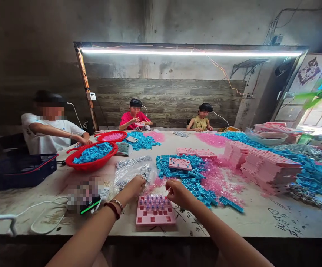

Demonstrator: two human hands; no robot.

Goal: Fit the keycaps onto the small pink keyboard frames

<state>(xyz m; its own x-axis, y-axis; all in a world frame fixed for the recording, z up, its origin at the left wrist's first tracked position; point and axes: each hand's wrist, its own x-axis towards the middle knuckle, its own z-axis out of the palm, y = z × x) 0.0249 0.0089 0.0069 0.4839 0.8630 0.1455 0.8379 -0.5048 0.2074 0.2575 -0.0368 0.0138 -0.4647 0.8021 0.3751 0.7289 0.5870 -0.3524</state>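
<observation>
A pink board [155, 219] with square recesses lies flat on the table before me. Small clear pieces [154, 202] with bluish-purple bits stand in rows across its far half. My left hand [135, 185] is at the near right edge of a clear plastic bag [135, 168] of small grey parts, its fingers bent and pressed together. Just beyond the board's right far corner is my right hand [179, 193], fingers curled in toward the thumb. Whatever either hand pinches is too small or hidden to make out.
Blue plastic pieces [196, 189] and pink clear bits [222, 181] are heaped beyond my right hand. Stacked pink boards [269, 168] stand at right. A red basket [91, 165] of blue pieces and a cabled device [90, 205] are left. Three people sit around the table.
</observation>
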